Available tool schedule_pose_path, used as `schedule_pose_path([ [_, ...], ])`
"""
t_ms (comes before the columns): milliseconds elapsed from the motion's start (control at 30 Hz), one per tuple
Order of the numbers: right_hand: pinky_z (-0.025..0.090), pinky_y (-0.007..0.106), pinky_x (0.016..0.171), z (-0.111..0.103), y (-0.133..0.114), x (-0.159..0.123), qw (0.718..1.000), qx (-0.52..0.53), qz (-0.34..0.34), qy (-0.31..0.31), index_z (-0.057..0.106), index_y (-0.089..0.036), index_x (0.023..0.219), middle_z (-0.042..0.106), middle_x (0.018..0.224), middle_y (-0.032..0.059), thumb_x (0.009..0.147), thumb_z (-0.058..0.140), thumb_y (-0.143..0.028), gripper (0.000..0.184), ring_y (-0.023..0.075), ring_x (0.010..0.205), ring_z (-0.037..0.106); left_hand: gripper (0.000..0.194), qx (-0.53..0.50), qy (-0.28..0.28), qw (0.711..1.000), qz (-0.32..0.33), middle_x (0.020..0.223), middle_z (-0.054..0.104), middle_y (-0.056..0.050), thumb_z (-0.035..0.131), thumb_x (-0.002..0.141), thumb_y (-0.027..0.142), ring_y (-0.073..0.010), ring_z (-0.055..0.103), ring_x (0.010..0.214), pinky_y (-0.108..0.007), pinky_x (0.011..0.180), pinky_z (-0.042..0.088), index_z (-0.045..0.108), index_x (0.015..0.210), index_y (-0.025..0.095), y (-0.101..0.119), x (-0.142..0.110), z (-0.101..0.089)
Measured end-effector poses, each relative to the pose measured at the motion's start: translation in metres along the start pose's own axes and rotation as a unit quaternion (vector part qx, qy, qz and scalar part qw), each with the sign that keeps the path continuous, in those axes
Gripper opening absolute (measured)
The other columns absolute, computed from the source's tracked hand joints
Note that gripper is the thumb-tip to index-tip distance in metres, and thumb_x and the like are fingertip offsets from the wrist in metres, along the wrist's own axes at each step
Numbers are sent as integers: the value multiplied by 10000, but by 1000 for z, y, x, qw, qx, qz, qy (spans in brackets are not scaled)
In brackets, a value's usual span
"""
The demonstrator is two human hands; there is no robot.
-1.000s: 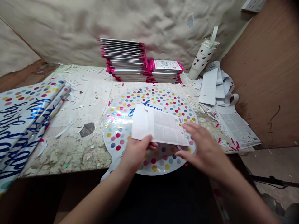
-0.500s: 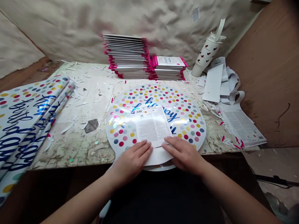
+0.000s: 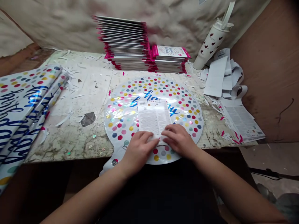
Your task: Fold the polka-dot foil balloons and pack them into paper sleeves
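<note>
A flat foil balloon [image 3: 121, 119] with coloured dots and blue lettering lies at the table's front edge. On its middle rests a white printed card [image 3: 153, 116] with small text and a barcode. My left hand [image 3: 139, 149] is at the card's near left corner, fingers bent and thumb stretched along the near edge. My right hand [image 3: 179, 140] has curled fingers at the near right corner. Both hands appear to pinch the card's near edge; the fingertips partly hide it. The balloon's tail [image 3: 108, 165] sticks out beside my left wrist.
More dotted foil balloons [image 3: 25, 109] hang over the left front edge. Tall and short stacks of pink-edged packages [image 3: 126, 43] [image 3: 171, 59] stand at the back. A white tumbler with hearts [image 3: 211, 45], paper strips [image 3: 217, 76] and printed sheets [image 3: 243, 121] are at right. Scraps litter the table [image 3: 86, 90].
The white flap under my hands no longer shows; dotted foil is visible along the near edge. My fingers went from lying flat to bent at the card's near edge. The view tilted down slightly.
</note>
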State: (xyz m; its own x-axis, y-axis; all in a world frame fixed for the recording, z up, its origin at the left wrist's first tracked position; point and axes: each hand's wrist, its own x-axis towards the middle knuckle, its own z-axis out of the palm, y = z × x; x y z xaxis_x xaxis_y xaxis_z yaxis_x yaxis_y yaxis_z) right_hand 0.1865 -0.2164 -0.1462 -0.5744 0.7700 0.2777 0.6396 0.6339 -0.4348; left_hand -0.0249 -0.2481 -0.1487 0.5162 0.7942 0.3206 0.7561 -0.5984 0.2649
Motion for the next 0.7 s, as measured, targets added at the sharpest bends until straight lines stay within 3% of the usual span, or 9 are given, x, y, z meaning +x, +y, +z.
schedule_pose_path([
  [100, 351, 468, 1011, 3, 4, -15, 990, -31, -119, -63, 577, -234, 1162, 538, 1280, 78, 863, 527, -243, 304, 237, 1239, 423, 332, 41, -14, 997, 65, 1201, 579, -126, 424, 864, 104, -297, 497, 1091, -485, 886, 420, 626, 1106, 207, -9, -16, -4],
  [167, 332, 479, 1035, 0, 1, -31, 984, -46, -143, -97, 493, -207, 1271, 493, 1329, 88, 867, 524, -283, 412, 246, 1283, 370, 385, 43, -21, 997, 56, 1252, 551, -122, 413, 850, 97, -326, 464, 1148, -524, 914, 385, 593, 1167, 221, -12, -31, -17],
  [300, 420, 431, 993, -14, -16, -53, 983, -70, -161, -53, 493, -177, 1274, 583, 1227, 88, 893, 416, -116, 394, 216, 1225, 452, 246, -132, -33, 985, -107, 981, 675, -104, 479, 835, 215, -248, 599, 917, -376, 814, 469, 682, 973, 205, -4, -45, -49],
  [333, 442, 413, 978, -18, -22, -53, 983, -73, -163, -34, 507, -160, 1261, 602, 1198, 91, 893, 389, -88, 392, 210, 1200, 481, 226, -229, -78, 955, -173, 852, 688, -92, 490, 842, 278, -207, 619, 783, -315, 715, 493, 695, 877, 189, 0, -43, -54],
  [400, 473, 399, 952, -23, -35, -46, 983, -88, -161, -2, 527, -121, 1238, 602, 1189, 113, 892, 376, -79, 379, 223, 1168, 512, 323, -444, -173, 823, -308, 714, 677, -73, 486, 844, 415, -152, 602, 603, -241, 545, 476, 678, 768, 165, 8, -31, -57],
  [467, 494, 413, 926, -25, -46, -34, 979, -123, -162, 22, 556, -102, 1205, 593, 1192, 128, 884, 396, -75, 359, 253, 1142, 532, 371, -597, -181, 670, -402, 693, 676, -69, 516, 815, 480, -130, 600, 566, -207, 500, 459, 663, 771, 143, 12, -16, -51],
  [500, 507, 418, 906, -25, -50, -27, 976, -139, -164, 30, 572, -96, 1184, 598, 1181, 136, 878, 411, -72, 347, 268, 1125, 544, 363, -640, -151, 617, -433, 680, 674, -65, 557, 792, 477, -120, 601, 569, -195, 508, 460, 660, 775, 129, 13, -9, -46],
  [567, 528, 426, 867, -21, -56, -18, 973, -156, -167, 35, 592, -86, 1158, 611, 1156, 150, 871, 427, -70, 331, 288, 1095, 565, 323, -669, -98, 573, -463, 629, 663, -55, 641, 746, 425, -104, 603, 571, -173, 536, 464, 660, 747, 103, 12, 2, -37],
  [700, 529, 430, 862, -11, -57, -16, 976, -153, -150, 41, 585, -114, 1177, 611, 1158, 141, 873, 400, -60, 360, 278, 1090, 571, 271, -677, -90, 549, -482, 608, 660, -63, 697, 718, 347, -100, 606, 558, -161, 528, 469, 655, 715, 80, 8, 8, -29],
])
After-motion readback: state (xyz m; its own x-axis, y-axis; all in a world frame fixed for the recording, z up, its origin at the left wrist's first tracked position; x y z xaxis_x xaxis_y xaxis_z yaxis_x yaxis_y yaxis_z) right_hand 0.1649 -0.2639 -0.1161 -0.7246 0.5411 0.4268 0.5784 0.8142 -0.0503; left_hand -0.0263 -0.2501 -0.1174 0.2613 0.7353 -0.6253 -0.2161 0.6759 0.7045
